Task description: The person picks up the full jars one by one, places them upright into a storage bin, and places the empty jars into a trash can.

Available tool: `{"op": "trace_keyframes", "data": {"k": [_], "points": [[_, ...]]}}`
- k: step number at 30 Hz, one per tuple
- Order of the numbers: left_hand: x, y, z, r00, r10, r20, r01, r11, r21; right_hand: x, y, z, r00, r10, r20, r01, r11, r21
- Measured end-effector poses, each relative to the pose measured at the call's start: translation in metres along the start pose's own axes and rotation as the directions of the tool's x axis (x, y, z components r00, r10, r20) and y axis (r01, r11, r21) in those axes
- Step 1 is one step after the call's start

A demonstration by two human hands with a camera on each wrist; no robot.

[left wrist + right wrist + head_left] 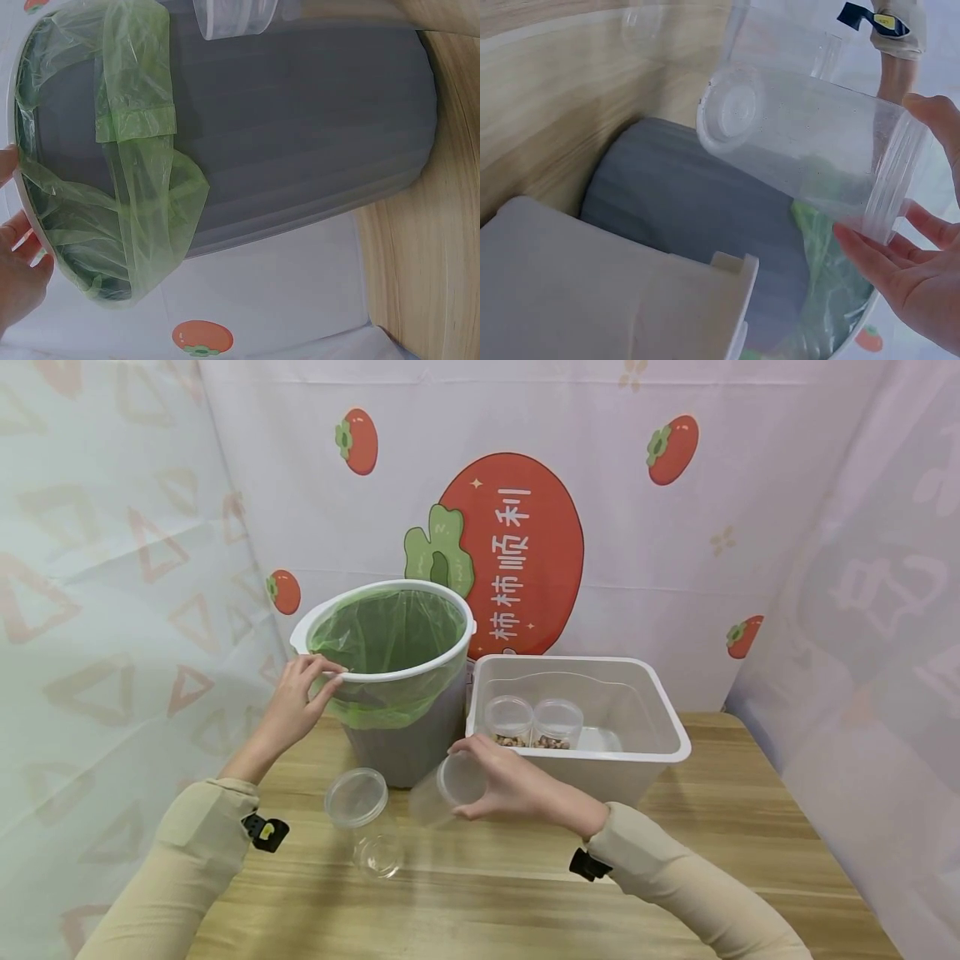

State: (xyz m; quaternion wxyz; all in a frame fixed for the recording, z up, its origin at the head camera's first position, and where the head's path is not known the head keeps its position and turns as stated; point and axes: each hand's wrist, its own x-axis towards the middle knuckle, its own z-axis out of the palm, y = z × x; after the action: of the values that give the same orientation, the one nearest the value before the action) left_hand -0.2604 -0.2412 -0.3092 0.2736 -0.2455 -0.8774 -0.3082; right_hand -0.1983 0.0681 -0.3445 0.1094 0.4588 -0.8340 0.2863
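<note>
My left hand (296, 700) grips the near-left rim of a grey trash can (408, 752), fingers over the white rim ring and thumb outside. A green garbage bag (397, 702) lines the can and folds over its edge. In my right hand (517, 783) is a clear plastic jar (802, 142), held around its lid end and tilted, with its base pointing left. No contents show inside it. Just left of it, another clear lidded jar (357, 798) stands on the table, apart from both hands.
Right of the can stands a white plastic bin (581, 662) holding two lidded jars (557, 722) with nut-like pieces at the bottom. The wooden table (450, 893) carries everything. Printed curtains (600, 568) enclose the back and sides.
</note>
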Motion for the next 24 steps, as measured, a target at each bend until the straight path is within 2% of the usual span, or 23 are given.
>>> {"op": "trace_keyframes", "data": {"k": [8, 16, 24], "points": [[0.0, 0.001, 0.0, 1.0, 0.005, -0.006, -0.005, 1.0, -0.005, -0.002, -0.004, -0.013, 0.997, -0.028, -0.066, 0.027, 0.999, -0.021], [0.001, 0.001, 0.0, 1.0, 0.003, -0.002, -0.003, 1.0, 0.004, -0.004, -0.007, -0.028, 0.994, -0.002, -0.113, 0.003, 1.0, 0.011], [0.001, 0.001, 0.0, 1.0, -0.001, 0.013, 0.001, 1.0, 0.008, -0.001, -0.006, -0.042, 0.969, -0.081, -0.232, 0.083, 0.997, 0.001]]}}
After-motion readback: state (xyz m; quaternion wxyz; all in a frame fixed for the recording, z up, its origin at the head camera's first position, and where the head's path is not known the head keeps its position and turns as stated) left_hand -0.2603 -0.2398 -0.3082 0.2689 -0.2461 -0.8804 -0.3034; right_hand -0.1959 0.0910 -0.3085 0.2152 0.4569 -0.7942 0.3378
